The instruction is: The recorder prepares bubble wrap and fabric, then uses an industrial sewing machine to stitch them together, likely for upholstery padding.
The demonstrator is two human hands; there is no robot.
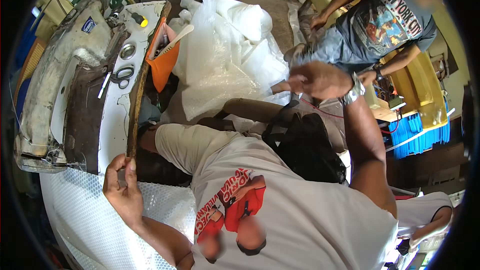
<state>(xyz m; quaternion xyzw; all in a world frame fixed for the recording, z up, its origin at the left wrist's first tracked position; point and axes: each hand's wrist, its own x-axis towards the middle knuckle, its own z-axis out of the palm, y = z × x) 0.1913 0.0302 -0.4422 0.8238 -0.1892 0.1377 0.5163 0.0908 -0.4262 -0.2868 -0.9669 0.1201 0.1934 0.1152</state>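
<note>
Fingers and thumb of the left hand (121,182) pinch the near end of a long, thin brown wooden strip (137,95), seemingly to steady it on edge along the white panel (112,120); its long axis runs away from the person toward the orange pouch (162,65). Farther off, the right hand (320,80) is curled round something I cannot make out, above the crumpled clear plastic sheeting (225,65).

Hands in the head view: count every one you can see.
4. The wearer's left hand grips the brown wooden board; right hand is raised mid-frame. The co-worker's two hands are upper right. Others may be hidden.
</note>
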